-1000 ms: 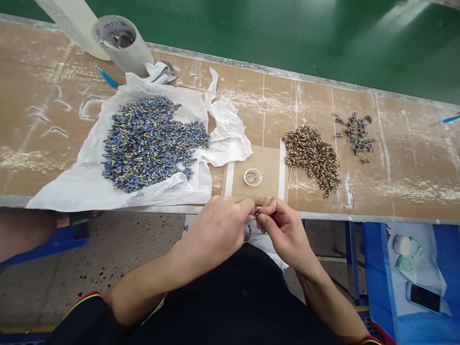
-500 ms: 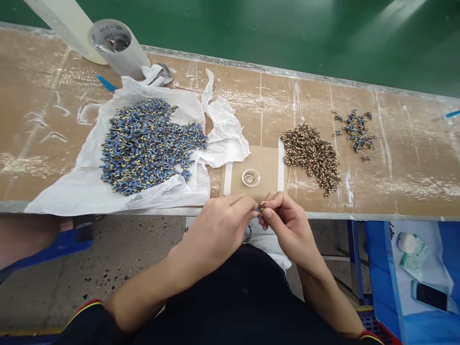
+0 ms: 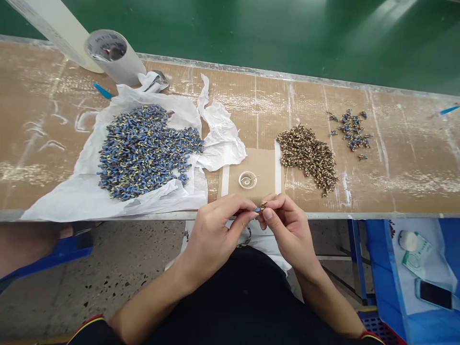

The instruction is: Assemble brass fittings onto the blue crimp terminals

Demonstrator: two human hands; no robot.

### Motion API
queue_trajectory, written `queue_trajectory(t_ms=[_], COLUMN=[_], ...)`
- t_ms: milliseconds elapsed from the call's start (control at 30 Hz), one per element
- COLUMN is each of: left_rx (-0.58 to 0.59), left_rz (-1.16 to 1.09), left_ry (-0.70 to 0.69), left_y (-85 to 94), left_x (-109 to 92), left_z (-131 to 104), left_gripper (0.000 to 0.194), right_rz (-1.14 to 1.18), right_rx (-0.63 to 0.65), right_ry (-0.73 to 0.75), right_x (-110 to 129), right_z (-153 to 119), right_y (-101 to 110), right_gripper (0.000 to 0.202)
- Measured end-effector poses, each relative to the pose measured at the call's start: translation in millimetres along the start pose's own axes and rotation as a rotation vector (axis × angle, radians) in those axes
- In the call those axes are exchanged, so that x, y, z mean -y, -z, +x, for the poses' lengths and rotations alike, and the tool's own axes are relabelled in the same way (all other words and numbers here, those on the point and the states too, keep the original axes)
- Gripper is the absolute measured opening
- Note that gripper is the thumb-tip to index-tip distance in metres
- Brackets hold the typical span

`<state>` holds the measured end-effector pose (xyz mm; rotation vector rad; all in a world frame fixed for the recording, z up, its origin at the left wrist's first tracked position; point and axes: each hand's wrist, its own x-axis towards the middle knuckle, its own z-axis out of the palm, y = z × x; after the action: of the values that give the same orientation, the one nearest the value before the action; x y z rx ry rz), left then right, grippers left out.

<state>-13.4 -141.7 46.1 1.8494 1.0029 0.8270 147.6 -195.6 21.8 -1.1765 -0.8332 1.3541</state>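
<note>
My left hand pinches a small blue piece with a yellow tip between thumb and forefinger. Opposite it, my right hand is closed on a small brown-and-cream piece, and the two pieces meet at the fingertips. Just beyond my hands stands a small clear cup with a thin stick in it, on a cardboard square edged with white tape. Loose blue-and-yellow pieces form a heap at left, brown-and-cream pieces another at right.
White crumpled paper lies under the blue heap. A tape roll stands behind it. Several joined blue-and-brown pieces lie far right. A phone rests on a blue-covered surface below the table edge. Someone's leg shows at lower left.
My left hand's fingers have shifted, so more of the blue piece shows between the fingertips. My right hand keeps its pinch. The whole view has moved slightly.
</note>
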Motion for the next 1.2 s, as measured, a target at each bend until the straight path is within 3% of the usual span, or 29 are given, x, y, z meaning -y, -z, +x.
queue_trajectory(t_ms=[100, 367, 933, 1200], left_rx=[-0.056, -0.069, 0.002, 0.045], left_rz=[-0.023, -0.019, -0.019, 0.034], left_ry=[-0.054, -0.143, 0.043, 0.015], left_y=[-3.9, -4.4, 2.3, 2.0], left_x=[3, 6, -4, 3], left_z=[-1, -1, -6, -5], left_gripper=[0.01, 0.013, 0.013, 0.015], right_rz=[0.019, 0.086, 0.035, -0.034], right_rx=[-0.003, -0.018, 0.027, 0.051], right_ry=[-0.009, 0.047, 0.1, 0.082], right_x=[1, -4, -5, -7], right_z=[-1, -5, -7, -5], right_y=[1, -7, -14, -9], right_gripper=[0.006, 0.007, 0.009, 0.011])
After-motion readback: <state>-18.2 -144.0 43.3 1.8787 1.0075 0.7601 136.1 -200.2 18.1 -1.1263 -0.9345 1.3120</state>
